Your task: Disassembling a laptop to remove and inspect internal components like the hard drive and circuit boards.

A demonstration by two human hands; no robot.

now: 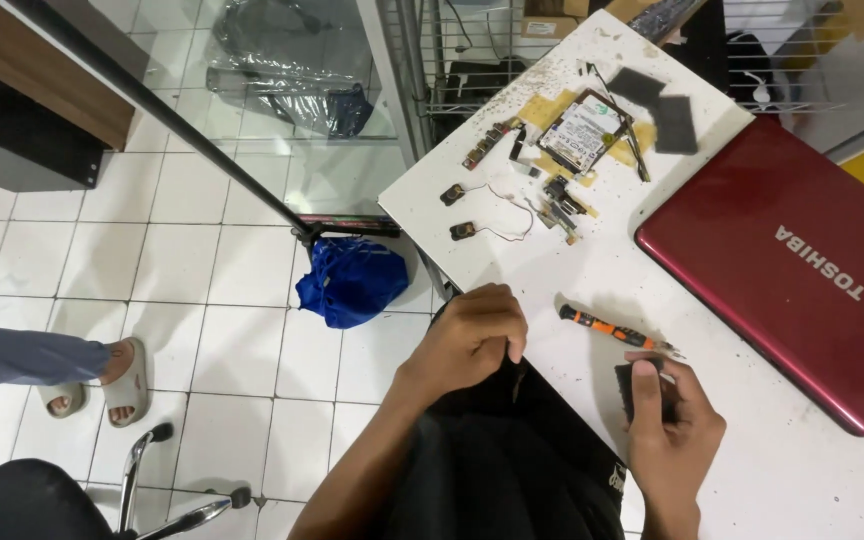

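Gripping a black block [630, 385], right hand [672, 425].

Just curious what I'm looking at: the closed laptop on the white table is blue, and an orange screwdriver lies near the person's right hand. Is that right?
Not quite. The laptop is red, not blue, as the head view shows. It is closed on the white table, and the orange screwdriver does lie near the right hand.

Red laptop [787, 265] closed on white table [592, 270]; hard drive [584, 132] nearby; blue bag [350, 282] on floor.
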